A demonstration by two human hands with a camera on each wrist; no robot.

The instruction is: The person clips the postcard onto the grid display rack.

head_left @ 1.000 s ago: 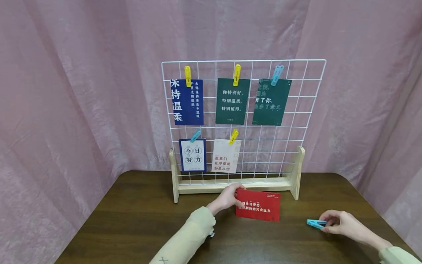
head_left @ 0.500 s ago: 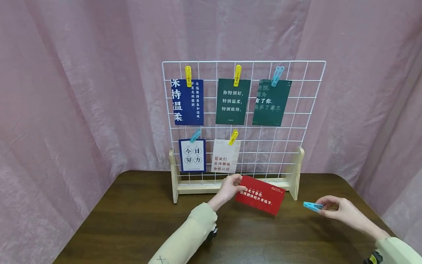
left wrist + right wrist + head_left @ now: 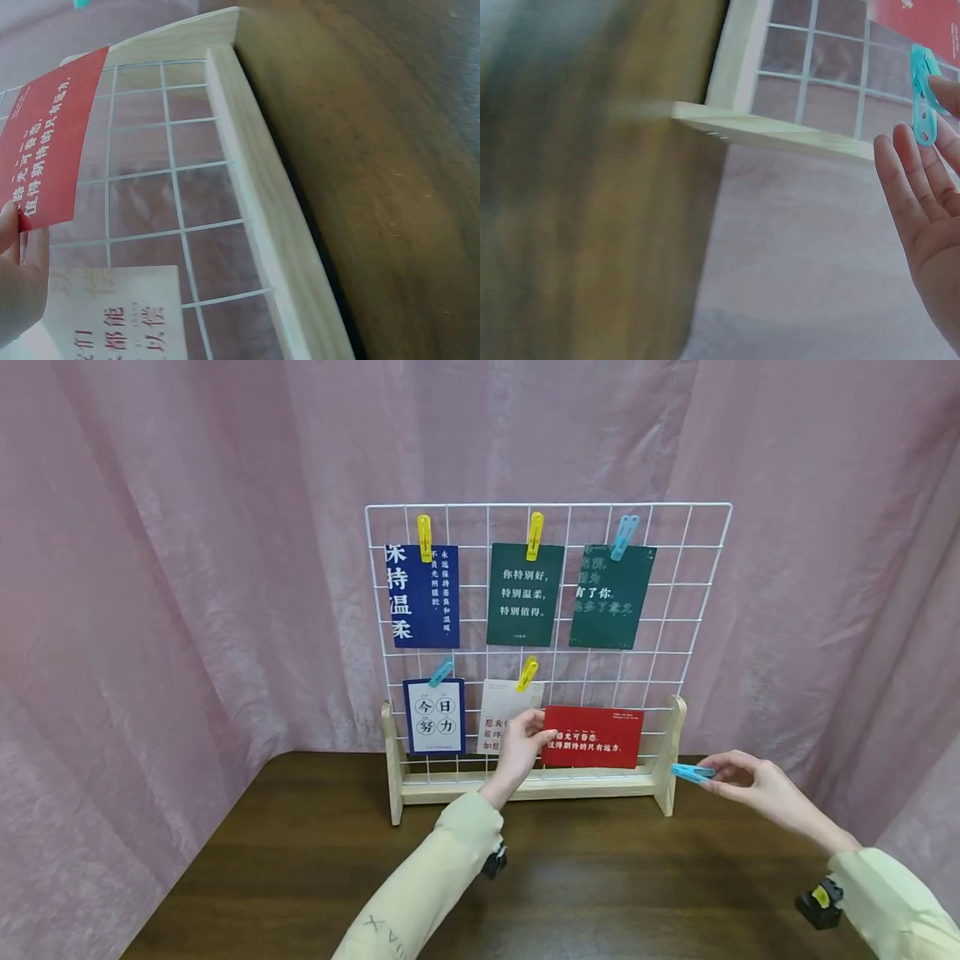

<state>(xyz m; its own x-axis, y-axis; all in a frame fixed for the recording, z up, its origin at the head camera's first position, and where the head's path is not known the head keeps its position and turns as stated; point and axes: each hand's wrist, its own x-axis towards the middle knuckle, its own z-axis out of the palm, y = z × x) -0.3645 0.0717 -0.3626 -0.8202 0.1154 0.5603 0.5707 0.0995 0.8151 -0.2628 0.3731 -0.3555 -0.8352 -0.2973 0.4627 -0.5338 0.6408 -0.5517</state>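
My left hand point(image 3: 521, 747) pinches the left edge of a red card point(image 3: 596, 737) with white lettering, held upright before the lower right of a white wire grid point(image 3: 675, 610). In the left wrist view the red card point(image 3: 52, 142) stands in front of the grid wires. My right hand point(image 3: 757, 783) pinches a light blue clothespin point(image 3: 692, 773) beside the grid's right wooden foot point(image 3: 670, 760). Thumb and fingertips grip the clothespin point(image 3: 924, 97) in the right wrist view, the other fingers extended. Behind my left hand, a white card point(image 3: 510, 697) hangs from a yellow clip point(image 3: 528, 673), partly covered.
On the grid's top row hang a blue card point(image 3: 423, 602) and two green cards point(image 3: 525, 602), each under a clip. A blue-bordered card point(image 3: 435, 718) hangs lower left. The grid's wooden base point(image 3: 525, 789) stands on a dark wooden table point(image 3: 315, 852), before a pink curtain point(image 3: 225, 568).
My left hand has lifted the red card from near the table up against the lower grid and levelled it. My right hand has risen and moved slightly left with the blue clothespin.
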